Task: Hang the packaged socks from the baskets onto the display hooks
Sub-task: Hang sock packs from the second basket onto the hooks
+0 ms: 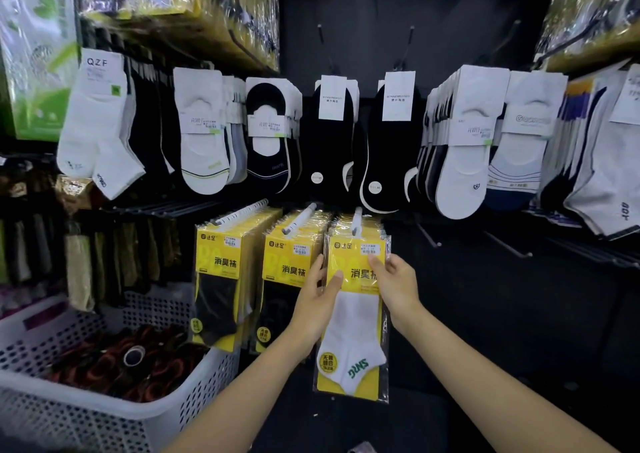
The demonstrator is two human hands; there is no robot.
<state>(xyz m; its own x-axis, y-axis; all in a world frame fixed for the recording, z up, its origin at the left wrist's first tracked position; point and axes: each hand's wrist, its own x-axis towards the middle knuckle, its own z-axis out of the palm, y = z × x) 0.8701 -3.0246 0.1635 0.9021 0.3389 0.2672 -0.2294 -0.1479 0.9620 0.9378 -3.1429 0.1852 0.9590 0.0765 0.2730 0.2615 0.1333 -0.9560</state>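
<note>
Yellow card and clear plastic are wrapping the sock pack point(360, 317), which is showing a white ankle sock with green lettering at its toe. It is hanging at the very front of the rightmost of three rows of yellow packs, with its top edge sitting right at the tip of a white hook point(356, 218). Whether its hole is fully over that hook is too hard to tell.

The left hand point(317, 302) is pinching the pack's left edge, its thumb point(336, 277) lying on the front and its fingers tucked behind. The right hand point(398, 286) is gripping the right edge, its fingers point(375, 262) curling onto the printed label.

Just to the left, two more rows of yellow packs point(218, 279) are holding dark socks. Above them, a line of low-cut socks point(329, 141) in black and white is hanging from upper hooks against a dark wall.

At the lower left, a white perforated plastic basket point(69, 421) is sitting near the display, holding a heap of dark and reddish packs point(131, 359).
</note>
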